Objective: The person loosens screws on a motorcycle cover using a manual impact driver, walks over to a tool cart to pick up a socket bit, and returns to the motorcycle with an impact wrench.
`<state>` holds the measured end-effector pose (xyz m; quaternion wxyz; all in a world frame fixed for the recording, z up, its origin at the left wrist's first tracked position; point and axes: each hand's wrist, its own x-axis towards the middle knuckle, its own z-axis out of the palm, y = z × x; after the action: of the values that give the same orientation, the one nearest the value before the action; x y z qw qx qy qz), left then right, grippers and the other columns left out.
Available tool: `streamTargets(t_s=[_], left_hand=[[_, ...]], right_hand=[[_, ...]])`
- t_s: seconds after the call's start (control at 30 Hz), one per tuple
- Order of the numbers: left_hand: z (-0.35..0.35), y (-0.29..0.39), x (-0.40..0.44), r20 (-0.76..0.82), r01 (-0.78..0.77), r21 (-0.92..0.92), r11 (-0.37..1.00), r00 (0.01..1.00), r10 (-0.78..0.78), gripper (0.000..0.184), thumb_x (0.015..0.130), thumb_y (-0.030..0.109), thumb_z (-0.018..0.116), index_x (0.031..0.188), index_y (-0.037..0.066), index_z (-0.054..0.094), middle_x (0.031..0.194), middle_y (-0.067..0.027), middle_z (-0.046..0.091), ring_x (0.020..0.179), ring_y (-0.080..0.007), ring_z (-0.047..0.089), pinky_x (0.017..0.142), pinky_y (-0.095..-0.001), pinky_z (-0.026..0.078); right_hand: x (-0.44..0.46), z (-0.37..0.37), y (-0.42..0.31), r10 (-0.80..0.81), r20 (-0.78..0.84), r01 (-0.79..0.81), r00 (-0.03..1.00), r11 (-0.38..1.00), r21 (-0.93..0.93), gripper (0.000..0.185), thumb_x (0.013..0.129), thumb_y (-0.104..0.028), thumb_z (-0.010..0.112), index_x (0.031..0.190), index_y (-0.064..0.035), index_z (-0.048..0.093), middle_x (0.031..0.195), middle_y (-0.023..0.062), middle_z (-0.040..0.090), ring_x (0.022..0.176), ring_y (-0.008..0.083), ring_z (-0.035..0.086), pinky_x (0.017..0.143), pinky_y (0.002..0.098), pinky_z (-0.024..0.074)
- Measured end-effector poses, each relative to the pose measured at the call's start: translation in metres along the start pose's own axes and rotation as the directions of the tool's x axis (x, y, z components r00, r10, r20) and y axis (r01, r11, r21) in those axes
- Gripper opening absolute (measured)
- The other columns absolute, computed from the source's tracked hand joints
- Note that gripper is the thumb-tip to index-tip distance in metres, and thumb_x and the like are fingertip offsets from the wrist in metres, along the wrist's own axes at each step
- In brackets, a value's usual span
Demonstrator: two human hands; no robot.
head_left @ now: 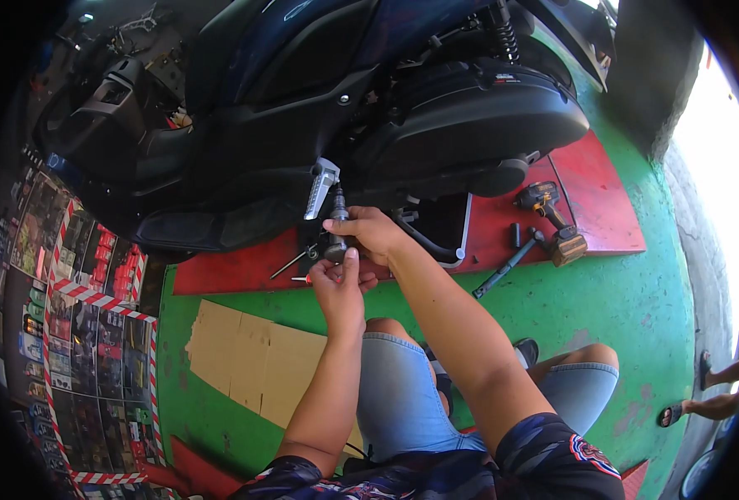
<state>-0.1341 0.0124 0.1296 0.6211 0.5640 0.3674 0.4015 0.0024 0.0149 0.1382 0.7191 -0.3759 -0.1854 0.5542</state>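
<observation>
Both my hands are on a grey metal ratchet-like tool (337,248) below the silver footpeg (322,187) of a dark scooter (461,125). My right hand (368,231) pinches the tool's upper shaft between thumb and fingers. Fingers of my left hand (340,283) wrap round its lower end, with the thumb pointing up. The tool's thin tip reaches up beside the footpeg; where it ends is hard to make out. A thin metal rod (289,265) and a small red-handled item (301,279) are just left of my hands.
On the red platform (603,208) lie a cordless impact driver (553,221), a black socket (515,235) and a blue-grey wrench (503,268). Cardboard (253,358) covers part of the green floor. A display case (94,350) stands left; another person's legs (711,407) show at right.
</observation>
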Motion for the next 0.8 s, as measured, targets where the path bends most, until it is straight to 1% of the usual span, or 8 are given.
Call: streamTargets(t_s=[0.2,0.3,0.33,0.43,0.6,0.67,0.7,0.8], left_hand=[[-0.003,0.011,0.005,0.136,0.227,-0.268,0.936,0.971,-0.197,0.035,0.101,0.039,0.063,0.098,0.004,0.057,0.082,-0.0083,0.066,0.068,-0.0162,0.067,0.061,-0.0282,0.059],[-0.008,0.015,0.015,0.333,0.517,-0.576,0.633,0.856,-0.396,0.064,0.103,0.06,0.041,0.098,-0.001,0.062,0.082,-0.0123,0.069,0.064,-0.0196,0.068,0.059,-0.0271,0.059],[-0.01,0.014,0.018,0.334,0.517,-0.578,0.631,0.856,-0.394,0.064,0.103,0.06,0.041,0.098,-0.001,0.062,0.082,-0.0123,0.069,0.064,-0.0196,0.068,0.059,-0.0271,0.059],[-0.022,0.004,0.026,0.695,0.75,-0.64,0.168,0.658,-0.289,0.076,0.103,0.063,0.035,0.107,-0.009,0.06,0.084,-0.0177,0.069,0.067,-0.0251,0.069,0.062,-0.032,0.061],[-0.018,0.006,0.004,0.448,0.666,-0.434,0.606,0.743,-0.497,0.06,0.104,0.052,0.044,0.111,-0.007,0.055,0.092,-0.0155,0.067,0.073,-0.0214,0.067,0.065,-0.0332,0.061],[0.001,0.0,-0.007,-0.053,0.072,-0.119,0.99,0.995,-0.079,0.044,0.1,0.036,0.063,0.115,-0.004,0.05,0.095,-0.0124,0.065,0.079,-0.0185,0.066,0.071,-0.0317,0.059],[0.001,-0.006,-0.007,-0.042,-0.097,-0.051,0.994,0.995,0.095,0.045,0.094,0.023,0.074,0.119,-0.001,0.045,0.097,-0.0093,0.063,0.084,-0.016,0.065,0.074,-0.0307,0.058],[-0.003,-0.016,0.01,0.034,-0.066,-0.09,0.994,0.997,0.069,0.036,0.097,0.024,0.07,0.115,0.0,0.049,0.094,-0.0082,0.064,0.081,-0.0161,0.066,0.073,-0.0296,0.058]], right_hand=[[-0.011,-0.002,-0.002,0.043,0.04,-0.046,0.998,0.997,0.066,0.039,0.097,-0.03,0.069,0.119,0.0018,0.059,0.096,0.0119,0.066,0.077,0.0199,0.064,0.067,0.0336,0.0548],[-0.007,-0.013,0.003,0.14,0.172,-0.191,0.975,0.924,0.332,0.025,0.102,-0.022,0.054,0.115,-0.0012,0.056,0.102,0.0158,0.065,0.081,0.0244,0.063,0.069,0.0336,0.053],[-0.008,-0.015,0.002,0.141,0.172,-0.191,0.975,0.925,0.329,0.025,0.102,-0.022,0.054,0.115,-0.0012,0.056,0.102,0.0158,0.065,0.081,0.0244,0.063,0.069,0.0336,0.053],[-0.01,-0.012,0.004,0.037,0.254,-0.118,0.967,0.942,0.314,0.028,0.101,-0.007,0.049,0.128,-0.0002,0.048,0.105,0.0158,0.064,0.09,0.0272,0.066,0.075,0.0371,0.0565],[0.004,-0.021,0.016,0.009,0.191,-0.055,0.982,0.97,0.235,0.028,0.098,-0.008,0.06,0.124,-0.0007,0.053,0.102,0.0126,0.064,0.093,0.0245,0.066,0.08,0.0408,0.0576],[0.007,-0.02,0.017,0.024,0.121,-0.044,0.992,0.985,0.17,0.028,0.097,-0.014,0.067,0.119,-0.0008,0.055,0.097,0.011,0.064,0.089,0.0236,0.066,0.072,0.04,0.0586],[0.006,-0.019,0.016,0.024,0.119,-0.045,0.993,0.984,0.172,0.028,0.097,-0.014,0.067,0.119,-0.0008,0.055,0.097,0.011,0.064,0.089,0.0236,0.066,0.072,0.04,0.0586],[-0.005,-0.005,0.004,0.084,0.104,-0.1,0.991,0.982,0.162,0.032,0.095,-0.02,0.071,0.114,-0.0009,0.054,0.093,0.0101,0.063,0.083,0.0228,0.066,0.065,0.0379,0.058]])
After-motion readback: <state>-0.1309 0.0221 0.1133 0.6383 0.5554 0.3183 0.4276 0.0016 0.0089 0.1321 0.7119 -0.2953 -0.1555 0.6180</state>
